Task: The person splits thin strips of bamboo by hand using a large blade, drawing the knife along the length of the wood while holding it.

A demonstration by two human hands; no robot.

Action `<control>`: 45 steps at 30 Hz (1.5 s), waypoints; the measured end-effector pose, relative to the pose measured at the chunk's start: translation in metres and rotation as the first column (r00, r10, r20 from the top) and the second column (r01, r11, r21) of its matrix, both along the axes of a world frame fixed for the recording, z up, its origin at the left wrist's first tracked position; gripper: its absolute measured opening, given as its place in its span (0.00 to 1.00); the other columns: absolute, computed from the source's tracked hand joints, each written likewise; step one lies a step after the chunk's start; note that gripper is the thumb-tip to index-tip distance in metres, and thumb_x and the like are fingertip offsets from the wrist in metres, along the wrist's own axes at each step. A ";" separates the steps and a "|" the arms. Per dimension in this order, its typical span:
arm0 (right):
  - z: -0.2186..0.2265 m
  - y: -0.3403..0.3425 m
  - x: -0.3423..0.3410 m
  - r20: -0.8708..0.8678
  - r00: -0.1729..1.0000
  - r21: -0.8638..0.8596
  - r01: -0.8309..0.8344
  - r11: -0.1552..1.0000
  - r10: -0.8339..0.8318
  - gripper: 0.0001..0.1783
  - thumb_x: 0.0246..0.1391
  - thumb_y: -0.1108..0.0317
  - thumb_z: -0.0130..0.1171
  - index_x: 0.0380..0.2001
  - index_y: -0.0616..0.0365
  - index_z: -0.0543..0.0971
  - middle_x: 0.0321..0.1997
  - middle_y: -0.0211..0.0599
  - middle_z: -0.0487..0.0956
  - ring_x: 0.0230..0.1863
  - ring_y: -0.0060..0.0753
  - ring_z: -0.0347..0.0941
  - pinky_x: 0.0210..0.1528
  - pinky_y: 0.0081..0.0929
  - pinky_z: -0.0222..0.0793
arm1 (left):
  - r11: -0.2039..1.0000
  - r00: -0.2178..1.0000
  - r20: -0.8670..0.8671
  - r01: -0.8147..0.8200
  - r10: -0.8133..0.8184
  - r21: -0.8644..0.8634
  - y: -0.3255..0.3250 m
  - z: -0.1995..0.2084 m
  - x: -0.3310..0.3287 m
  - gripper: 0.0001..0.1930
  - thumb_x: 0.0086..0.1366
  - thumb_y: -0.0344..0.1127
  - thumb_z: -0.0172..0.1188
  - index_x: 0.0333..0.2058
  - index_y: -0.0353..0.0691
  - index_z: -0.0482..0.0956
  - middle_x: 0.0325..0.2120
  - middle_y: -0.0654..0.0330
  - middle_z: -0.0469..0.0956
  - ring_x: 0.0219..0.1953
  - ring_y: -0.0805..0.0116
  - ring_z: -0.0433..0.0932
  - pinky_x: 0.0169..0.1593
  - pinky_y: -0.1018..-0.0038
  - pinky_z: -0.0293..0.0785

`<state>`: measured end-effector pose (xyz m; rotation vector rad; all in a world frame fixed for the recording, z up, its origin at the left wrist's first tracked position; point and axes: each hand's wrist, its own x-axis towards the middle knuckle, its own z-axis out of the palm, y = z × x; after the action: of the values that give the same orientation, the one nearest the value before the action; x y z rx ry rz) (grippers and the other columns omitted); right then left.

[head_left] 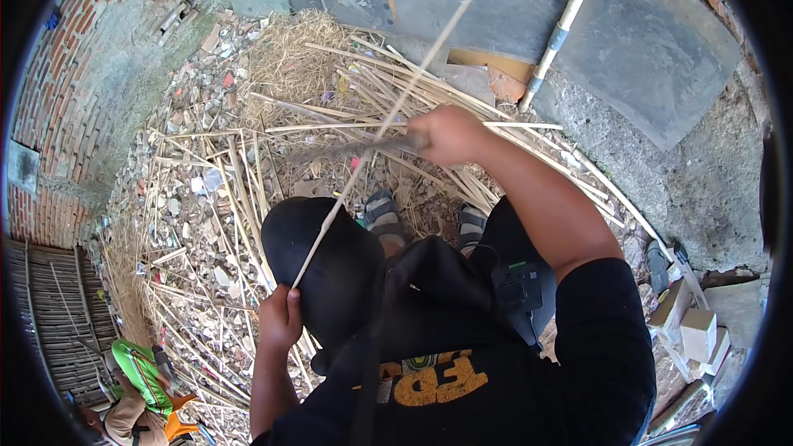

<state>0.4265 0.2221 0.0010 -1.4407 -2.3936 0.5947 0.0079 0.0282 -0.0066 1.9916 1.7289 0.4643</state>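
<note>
My left hand (281, 319) is closed round the lower end of a long, thin bamboo strip (411, 87). The strip slants up and away to the right, past my black-clad knee. My right hand (446, 134) grips the handle of a machete-like knife (339, 149), whose dark blade is smeared by motion. The blade points left and crosses the strip about midway along it. Whether the blade touches the strip I cannot tell.
Many split bamboo strips (496, 120) lie over the rubble ground beyond my sandalled feet (382, 213) and to the left. Dry straw (293, 49) is heaped at the back. A pole (562, 33) leans against grey panels. Another person (140, 380) sits at lower left.
</note>
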 end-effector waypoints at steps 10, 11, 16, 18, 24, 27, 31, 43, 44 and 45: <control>0.027 -0.013 -0.020 0.057 0.996 0.021 0.063 0.998 -0.064 0.14 0.45 0.64 0.64 0.38 0.53 0.81 0.31 0.47 0.82 0.37 0.52 0.80 0.41 0.46 0.75 | 0.998 0.997 -0.045 -0.054 0.054 0.011 0.000 0.007 0.009 0.21 0.76 0.43 0.44 0.24 0.36 0.67 0.14 0.43 0.69 0.20 0.36 0.72 0.24 0.52 0.63; 0.028 -0.015 -0.024 0.172 0.985 0.066 -0.011 0.998 -0.001 0.14 0.45 0.64 0.64 0.37 0.52 0.80 0.30 0.46 0.81 0.37 0.52 0.80 0.41 0.47 0.74 | 0.998 0.996 -0.065 -0.055 0.056 0.016 0.000 0.009 0.010 0.21 0.76 0.42 0.44 0.24 0.36 0.67 0.14 0.43 0.69 0.20 0.36 0.72 0.24 0.52 0.63; 0.001 0.016 0.014 -0.082 0.970 -0.049 0.227 0.973 -0.230 0.11 0.44 0.65 0.64 0.33 0.53 0.80 0.28 0.45 0.81 0.34 0.51 0.80 0.38 0.46 0.75 | 0.996 0.989 -0.145 -0.029 0.041 0.085 -0.005 0.005 0.010 0.20 0.76 0.42 0.45 0.25 0.36 0.68 0.14 0.43 0.70 0.20 0.36 0.72 0.24 0.51 0.63; 0.003 0.013 0.018 -0.032 0.979 0.013 0.203 0.979 -0.202 0.11 0.43 0.65 0.64 0.33 0.53 0.80 0.28 0.45 0.81 0.34 0.51 0.80 0.38 0.47 0.74 | 0.997 0.988 -0.148 -0.046 0.053 0.054 -0.008 0.010 0.010 0.19 0.75 0.42 0.46 0.26 0.37 0.68 0.15 0.43 0.71 0.20 0.36 0.73 0.24 0.50 0.64; -0.006 -0.002 0.000 0.043 0.999 -0.029 -0.004 1.000 0.006 0.13 0.42 0.66 0.63 0.35 0.54 0.80 0.30 0.47 0.81 0.34 0.50 0.80 0.38 0.45 0.75 | 1.000 0.990 -0.139 -0.011 0.009 -0.015 -0.021 0.001 0.002 0.19 0.76 0.42 0.45 0.26 0.37 0.68 0.16 0.43 0.72 0.21 0.36 0.74 0.25 0.50 0.64; -0.013 0.022 0.025 -0.175 0.958 -0.131 0.204 0.970 -0.225 0.17 0.46 0.63 0.62 0.41 0.53 0.82 0.35 0.45 0.83 0.40 0.48 0.81 0.44 0.45 0.76 | 0.999 0.991 -0.135 -0.027 0.022 -0.038 -0.015 0.000 0.004 0.20 0.76 0.43 0.45 0.26 0.37 0.68 0.16 0.43 0.72 0.22 0.35 0.74 0.25 0.49 0.65; 0.003 0.002 0.003 0.006 0.991 -0.098 0.130 0.987 -0.130 0.14 0.46 0.65 0.61 0.38 0.54 0.82 0.35 0.45 0.83 0.39 0.49 0.81 0.43 0.45 0.76 | 0.998 0.978 -0.198 -0.064 0.060 -0.015 -0.022 0.001 0.009 0.19 0.76 0.43 0.45 0.26 0.38 0.68 0.17 0.41 0.73 0.23 0.34 0.74 0.26 0.47 0.65; -0.005 0.005 -0.002 0.002 0.994 -0.040 0.113 0.993 -0.113 0.17 0.42 0.64 0.63 0.39 0.55 0.82 0.31 0.50 0.82 0.36 0.51 0.80 0.41 0.46 0.76 | 0.996 0.941 -0.327 -0.080 0.090 0.045 -0.026 -0.006 0.011 0.17 0.75 0.44 0.47 0.29 0.40 0.70 0.18 0.44 0.75 0.23 0.37 0.76 0.26 0.47 0.69; 0.006 -0.004 -0.014 0.040 0.998 -0.102 0.046 0.994 -0.042 0.16 0.42 0.65 0.63 0.37 0.55 0.82 0.33 0.49 0.83 0.36 0.51 0.81 0.41 0.45 0.76 | 0.995 0.940 -0.327 -0.078 0.096 0.066 -0.027 -0.006 0.010 0.16 0.74 0.44 0.48 0.29 0.40 0.70 0.17 0.45 0.75 0.22 0.37 0.76 0.26 0.47 0.69; 0.000 -0.002 -0.010 0.041 0.998 -0.110 0.049 0.993 -0.045 0.16 0.42 0.65 0.63 0.37 0.55 0.82 0.33 0.49 0.83 0.36 0.51 0.81 0.41 0.45 0.76 | 0.994 0.940 -0.327 -0.069 0.093 0.083 -0.028 -0.007 0.011 0.16 0.74 0.43 0.48 0.29 0.40 0.70 0.17 0.45 0.75 0.22 0.38 0.76 0.25 0.48 0.69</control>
<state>0.4161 0.2205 0.0007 -1.5623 -2.3824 0.7054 0.0188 -0.0003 -0.0133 2.1519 2.0262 0.2274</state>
